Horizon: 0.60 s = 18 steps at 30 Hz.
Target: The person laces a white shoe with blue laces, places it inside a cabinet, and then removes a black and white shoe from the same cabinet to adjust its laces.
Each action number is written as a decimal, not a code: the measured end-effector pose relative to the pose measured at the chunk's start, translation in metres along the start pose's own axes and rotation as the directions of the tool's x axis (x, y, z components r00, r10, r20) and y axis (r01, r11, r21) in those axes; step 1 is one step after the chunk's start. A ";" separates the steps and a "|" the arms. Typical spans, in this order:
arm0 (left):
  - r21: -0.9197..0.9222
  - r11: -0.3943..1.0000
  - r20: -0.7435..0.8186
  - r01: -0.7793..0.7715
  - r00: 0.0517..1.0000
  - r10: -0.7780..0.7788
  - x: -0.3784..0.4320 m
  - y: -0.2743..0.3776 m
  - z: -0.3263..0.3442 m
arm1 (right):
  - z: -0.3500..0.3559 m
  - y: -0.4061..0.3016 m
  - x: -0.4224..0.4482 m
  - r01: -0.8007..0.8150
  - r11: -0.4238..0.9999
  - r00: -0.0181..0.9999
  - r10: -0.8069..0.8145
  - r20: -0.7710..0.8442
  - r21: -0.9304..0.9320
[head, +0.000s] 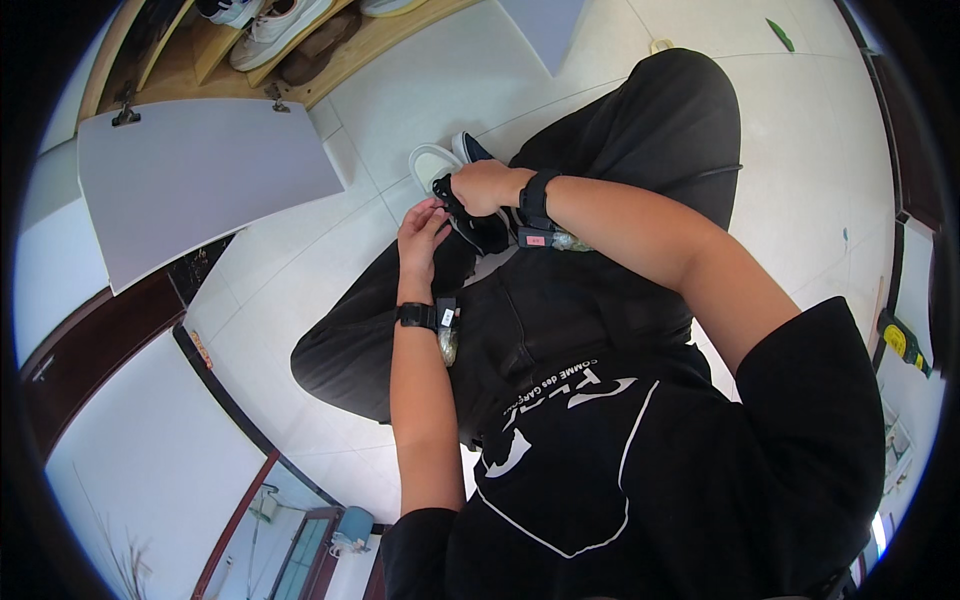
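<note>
My right hand (482, 187) curls over a black shoe-like item (448, 196) in front of my crossed legs; its exact form is partly hidden by the fingers. Just left of and below it, my left hand (422, 234) has its thumb and fingertips pinched at that item's edge. Beyond the hands on the tiles, a shoe with a pale insole and white rim (433, 162) lies beside a dark navy shoe (472, 148) with a white edge. A black shoe (491, 234) with a pale sole edge shows below my right hand, close to my legs.
A wooden shoe cabinet (352, 64) with several shoes stands at upper left, its grey door (202, 176) swung out over the floor. Another grey panel (546, 30) juts in at the top. A green leaf-like piece (780, 35) lies far right; a black-and-yellow tool (902, 343) is at the right edge.
</note>
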State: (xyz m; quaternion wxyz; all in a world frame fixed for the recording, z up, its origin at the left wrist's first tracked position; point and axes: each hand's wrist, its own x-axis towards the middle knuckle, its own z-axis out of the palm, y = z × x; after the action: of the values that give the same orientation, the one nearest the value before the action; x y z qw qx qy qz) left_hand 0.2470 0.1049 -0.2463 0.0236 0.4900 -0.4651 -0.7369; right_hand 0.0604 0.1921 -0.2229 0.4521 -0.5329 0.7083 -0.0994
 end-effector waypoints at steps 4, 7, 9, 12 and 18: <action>0.111 0.993 0.060 -0.046 0.997 0.039 0.002 0.005 0.005 | 0.000 0.012 0.020 -0.107 0.960 0.988 0.131 -0.078 0.258; 0.128 0.990 0.076 -0.053 0.996 0.043 0.000 0.005 0.006 | 0.001 0.016 0.026 -0.094 0.960 0.985 0.128 -0.115 0.265; 0.101 0.993 0.064 -0.064 0.996 0.058 0.000 0.002 0.005 | 0.005 0.015 0.024 -0.113 0.973 0.985 0.137 -0.105 0.202; 0.128 0.989 0.076 -0.071 0.995 0.061 0.005 -0.003 0.001 | 0.005 0.012 0.020 -0.049 0.991 0.985 0.028 0.169 0.121; 0.184 0.983 0.083 -0.016 0.997 0.001 0.009 -0.010 -0.005 | -0.002 0.008 0.008 0.053 0.995 0.982 -0.068 0.177 0.089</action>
State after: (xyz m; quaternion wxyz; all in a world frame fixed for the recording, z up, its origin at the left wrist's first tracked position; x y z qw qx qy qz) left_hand 0.2501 0.1032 -0.2599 -0.0380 0.4574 -0.5339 -0.7101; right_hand 0.0529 0.1879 -0.2310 0.5328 -0.5416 0.6434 -0.0942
